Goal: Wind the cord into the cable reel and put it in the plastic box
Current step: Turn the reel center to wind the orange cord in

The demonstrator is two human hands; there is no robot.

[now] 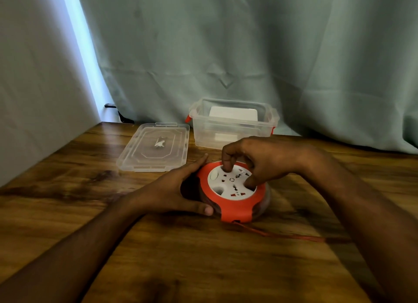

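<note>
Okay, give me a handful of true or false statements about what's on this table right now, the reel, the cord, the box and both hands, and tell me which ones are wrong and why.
1. The cable reel sits on the wooden table, outside the plastic box. True.
2. The lid is clipped onto the plastic box. False: it lies flat on the table beside the box, which stands open.
3. The left hand holds the side of the reel. True.
4. The right hand rests on the lid. False: its fingers press into the reel's white face.
5. The cord is fully wound in. False: a red length trails out across the table.
</note>
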